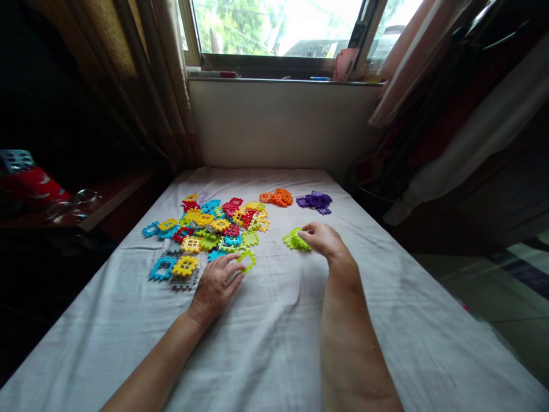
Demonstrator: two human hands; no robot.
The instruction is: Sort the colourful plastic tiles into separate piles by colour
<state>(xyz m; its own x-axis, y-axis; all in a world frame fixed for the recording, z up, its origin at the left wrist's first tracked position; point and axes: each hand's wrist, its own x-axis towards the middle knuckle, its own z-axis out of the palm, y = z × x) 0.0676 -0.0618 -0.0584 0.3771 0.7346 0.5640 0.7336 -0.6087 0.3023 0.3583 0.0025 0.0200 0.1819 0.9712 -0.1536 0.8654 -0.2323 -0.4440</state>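
Note:
A heap of mixed coloured plastic interlocking tiles (206,229) lies on the white sheet (274,343). My left hand (217,286) rests at the heap's near edge, its fingers pinching a lime green tile (247,258). My right hand (322,237) lies to the right, fingertips pressed on a small pile of lime green tiles (295,240). Farther back sit a small orange pile (278,197) and a purple pile (315,201), each apart from the main heap.
The sheet covers a bed-like surface that ends at a pale wall (283,123) under a window (278,28). Curtains (163,80) hang at both sides. A dark shelf (98,200) with glass items stands to the left. Floor shows at the right.

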